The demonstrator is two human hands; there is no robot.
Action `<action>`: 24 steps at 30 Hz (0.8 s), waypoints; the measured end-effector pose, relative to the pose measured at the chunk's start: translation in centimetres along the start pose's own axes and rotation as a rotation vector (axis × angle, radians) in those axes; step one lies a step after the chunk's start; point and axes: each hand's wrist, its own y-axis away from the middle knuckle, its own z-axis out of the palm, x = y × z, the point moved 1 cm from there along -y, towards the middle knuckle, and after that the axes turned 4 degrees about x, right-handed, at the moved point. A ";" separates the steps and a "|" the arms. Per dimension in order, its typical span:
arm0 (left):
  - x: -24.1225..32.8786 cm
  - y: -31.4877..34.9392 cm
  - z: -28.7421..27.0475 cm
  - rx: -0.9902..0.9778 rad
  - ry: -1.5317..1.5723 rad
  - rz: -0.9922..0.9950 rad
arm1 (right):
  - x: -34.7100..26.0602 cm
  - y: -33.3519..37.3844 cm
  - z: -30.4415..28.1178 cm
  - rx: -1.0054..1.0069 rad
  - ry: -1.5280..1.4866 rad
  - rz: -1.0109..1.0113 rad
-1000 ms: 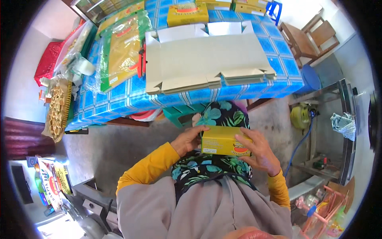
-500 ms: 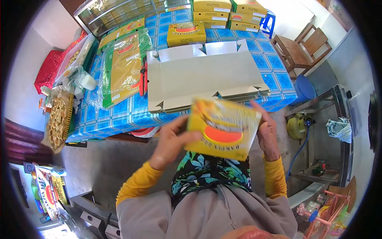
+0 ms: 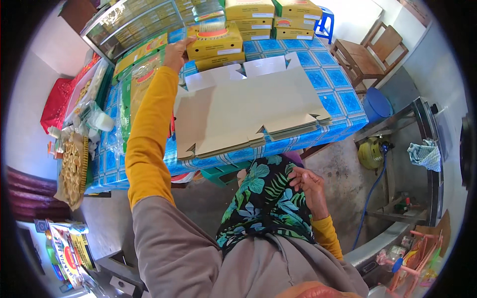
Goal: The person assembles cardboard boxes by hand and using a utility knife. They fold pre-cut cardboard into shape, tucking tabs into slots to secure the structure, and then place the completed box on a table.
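Head view: a yellow box (image 3: 214, 40) is held by the left hand (image 3: 177, 51), which is stretched far out toward 11 o'clock over the blue checked table (image 3: 343, 99). The fingers are wrapped around the box's left end, so the box lies to the right of the grip, toward 3 o'clock, with its long axis running left to right across the table. It appears to be resting on a second yellow box beneath it, though whether it is fully set down or only touching cannot be told. More yellow boxes (image 3: 268, 20) are stacked just beyond, toward 1 o'clock.

Nearer the body, a stack of flat cardboard blanks (image 3: 248, 111) is spread over the table's front edge, between the box and the lap.

The right hand (image 3: 309, 186) is kept low at 5 o'clock, resting with loosely curled fingers on the floral cloth (image 3: 263, 203) over the lap; nothing is held in it. It is well apart from the box, so the left hand is by far the nearer.
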 end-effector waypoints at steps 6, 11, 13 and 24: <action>-0.5 0.8 1.7 0.235 -1.164 0.418 | -0.6 -0.2 -2.1 0.181 0.127 -0.092; -0.1 13.4 6.7 0.080 -0.826 1.063 | -6.4 -3.7 -2.7 0.522 0.800 -0.787; -1.5 20.7 7.2 -0.379 -0.775 0.944 | -9.7 -5.8 -0.4 0.624 0.894 -1.029; -3.9 27.4 9.7 -0.784 -0.681 0.353 | -10.9 -13.6 -1.1 0.522 0.596 -0.794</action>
